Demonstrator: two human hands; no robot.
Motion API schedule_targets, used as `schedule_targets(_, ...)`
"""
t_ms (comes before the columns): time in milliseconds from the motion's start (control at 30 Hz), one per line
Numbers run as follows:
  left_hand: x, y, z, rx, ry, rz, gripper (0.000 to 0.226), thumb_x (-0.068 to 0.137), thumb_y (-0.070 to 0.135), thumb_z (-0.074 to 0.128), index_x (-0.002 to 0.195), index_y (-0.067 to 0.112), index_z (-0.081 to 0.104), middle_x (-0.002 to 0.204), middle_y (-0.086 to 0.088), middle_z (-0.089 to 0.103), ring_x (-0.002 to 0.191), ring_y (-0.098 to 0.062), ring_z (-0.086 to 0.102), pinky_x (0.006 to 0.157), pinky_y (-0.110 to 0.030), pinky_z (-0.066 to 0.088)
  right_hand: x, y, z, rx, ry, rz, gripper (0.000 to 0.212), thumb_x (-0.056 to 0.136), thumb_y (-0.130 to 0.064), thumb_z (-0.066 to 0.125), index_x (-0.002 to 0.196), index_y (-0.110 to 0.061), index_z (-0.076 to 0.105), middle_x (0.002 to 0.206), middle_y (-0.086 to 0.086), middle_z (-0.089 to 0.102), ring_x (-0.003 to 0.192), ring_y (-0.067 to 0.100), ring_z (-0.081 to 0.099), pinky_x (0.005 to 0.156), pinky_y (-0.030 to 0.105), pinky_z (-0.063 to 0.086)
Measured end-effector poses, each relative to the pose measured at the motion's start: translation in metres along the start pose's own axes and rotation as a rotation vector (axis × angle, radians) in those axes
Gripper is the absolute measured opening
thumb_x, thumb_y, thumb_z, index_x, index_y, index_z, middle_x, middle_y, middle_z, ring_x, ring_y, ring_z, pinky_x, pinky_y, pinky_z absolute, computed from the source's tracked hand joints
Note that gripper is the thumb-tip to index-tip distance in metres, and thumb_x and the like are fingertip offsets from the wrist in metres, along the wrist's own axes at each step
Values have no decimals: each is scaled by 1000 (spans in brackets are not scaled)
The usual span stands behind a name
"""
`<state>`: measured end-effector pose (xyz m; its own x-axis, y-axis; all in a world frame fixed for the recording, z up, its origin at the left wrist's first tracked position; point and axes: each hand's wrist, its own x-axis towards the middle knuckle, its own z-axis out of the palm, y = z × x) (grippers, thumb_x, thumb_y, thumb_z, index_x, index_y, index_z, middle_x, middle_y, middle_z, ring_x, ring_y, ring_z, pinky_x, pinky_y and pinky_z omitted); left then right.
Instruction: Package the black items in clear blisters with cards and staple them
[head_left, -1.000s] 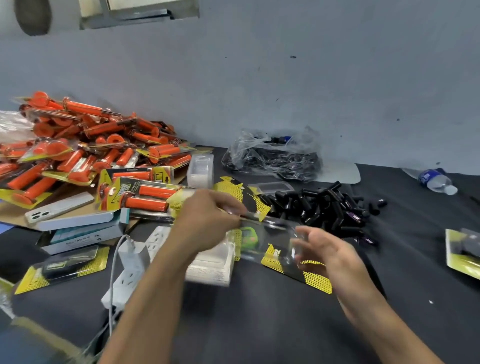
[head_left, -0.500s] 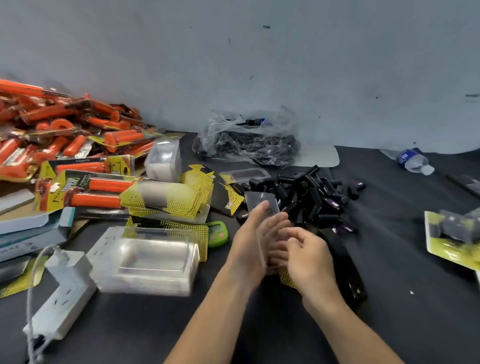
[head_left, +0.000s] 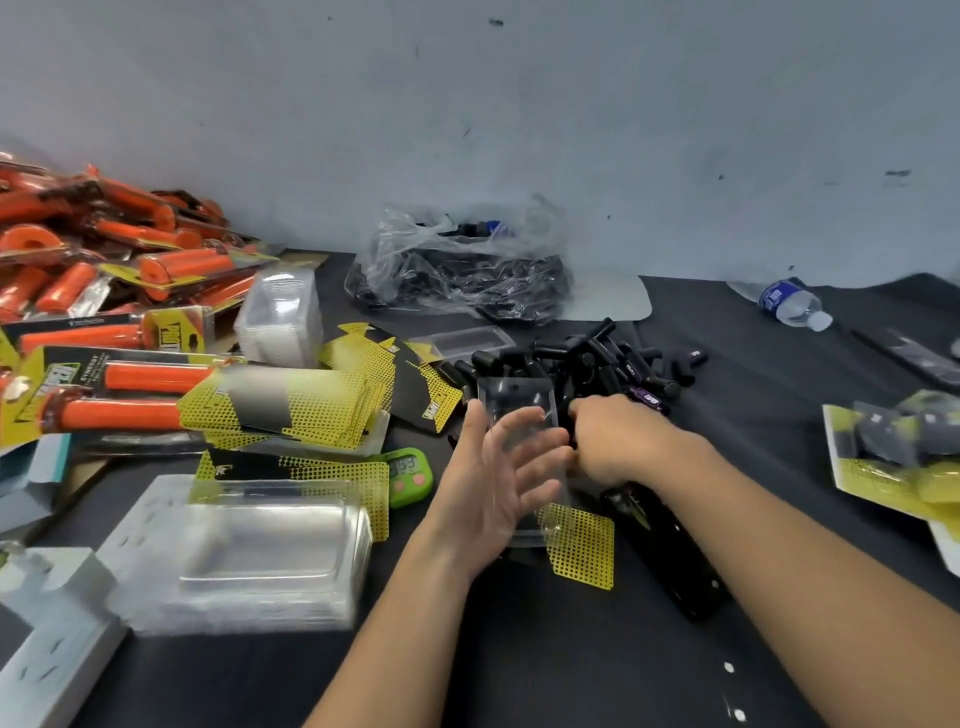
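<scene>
My left hand (head_left: 488, 483) holds a clear blister (head_left: 519, 410) upright, thumb at its left edge and spread fingers against it. My right hand (head_left: 613, 441) is just right of the blister, at the near edge of the pile of black items (head_left: 582, 364). Its fingers curl away from the camera, so what they hold is hidden. Beneath the hands a yellow dotted card (head_left: 582, 545) lies on the dark table. A long black stapler (head_left: 667, 561) lies to the card's right.
A stack of clear blisters (head_left: 260, 551) and a fan of yellow cards (head_left: 296, 405) lie left of the hands, with a green timer (head_left: 410, 475). Orange packaged grips (head_left: 104, 270) fill the far left. A plastic bag (head_left: 462, 265), water bottle (head_left: 789, 304) and finished packs (head_left: 893, 452) lie beyond.
The blister came from the left side to the middle of the table. My right hand has left the blister and reached to the black pile. The camera turned right.
</scene>
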<state>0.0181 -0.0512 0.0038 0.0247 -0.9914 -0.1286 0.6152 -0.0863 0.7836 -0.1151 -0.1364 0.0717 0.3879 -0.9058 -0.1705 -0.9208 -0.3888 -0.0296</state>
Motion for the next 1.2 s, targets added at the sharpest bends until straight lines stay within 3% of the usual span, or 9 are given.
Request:
schedule_targets(133, 1, -2, -1, 11, -20, 87, 77, 94, 74, 41, 135, 12, 58, 116, -14, 73, 96, -19, 71, 69, -27, 61, 13, -12, 13, -40, 42, -21, 31, 92, -24, 63, 119, -19, 48, 118, 8, 64, 109, 33, 64, 73, 38, 41)
schedule_targets(233, 0, -2, 0, -9, -18, 91, 75, 95, 73, 41, 133, 12, 62, 115, -14, 73, 95, -17, 71, 67, -27, 61, 16, -16, 5, -84, 161, 22, 18, 96, -21, 55, 113, -22, 60, 118, 7, 68, 110, 32, 66, 74, 36, 39)
schedule_targets(367, 1, -1, 4, -35, 18, 81, 77, 94, 73, 37, 130, 12, 66, 110, -14, 72, 90, -16, 70, 63, -27, 61, -3, -9, 2, -1, 417, 102, 27, 92, -15, 54, 107, -29, 71, 106, 3, 74, 100, 31, 70, 72, 36, 40)
schedule_targets(533, -1, -2, 10, -26, -9, 102, 73, 97, 71, 39, 129, 11, 66, 105, -13, 70, 87, -16, 67, 62, -26, 59, -46, 18, -4, 723, 728, 130, 29, 85, -22, 57, 86, -40, 80, 70, -17, 74, 64, 7, 67, 60, 25, 50)
schedule_targets(667, -2, -2, 12, 8, 32, 111, 71, 94, 69, 44, 130, 12, 66, 109, -12, 72, 89, -16, 65, 63, -27, 57, -75, 15, 15, 1177, 781, 108, 33, 76, -23, 60, 83, -49, 78, 55, -6, 68, 42, 6, 54, 43, 22, 44)
schedule_targets(833, -6, 1, 11, 71, 68, 121, 59, 89, 55, 63, 132, 16, 69, 130, -5, 71, 86, -12, 66, 64, -27, 55, -81, 6, 36, 1536, 751, 45, 34, 81, -4, 61, 83, -29, 84, 50, 5, 61, 45, 12, 50, 40, 21, 37)
schedule_targets(1000, -8, 4, 4, 51, 27, 112, 39, 89, 35, 64, 121, 17, 76, 122, -12, 71, 88, -15, 64, 65, -27, 57, -75, 12, 36, 1811, 636, 57, 40, 89, 8, 56, 73, -17, 83, 51, 3, 58, 43, 6, 46, 38, 17, 31)
schedule_targets(1100, -7, 2, 6, 67, 27, 111, 38, 88, 35, 63, 119, 17, 75, 111, -9, 70, 89, -17, 62, 64, -29, 55, -74, 14, 36, 1837, 673, -23, 39, 90, 6, 56, 74, -17, 83, 53, 2, 60, 44, 6, 48, 39, 18, 33)
schedule_targets(1200, -5, -2, 12, 116, 13, 102, 34, 89, 40, 63, 112, 19, 77, 106, -8, 66, 86, -17, 63, 64, -30, 54, -80, 5, 38, 1457, 894, -224, 32, 86, -3, 62, 84, -26, 84, 63, -1, 71, 49, 6, 60, 46, 18, 44)
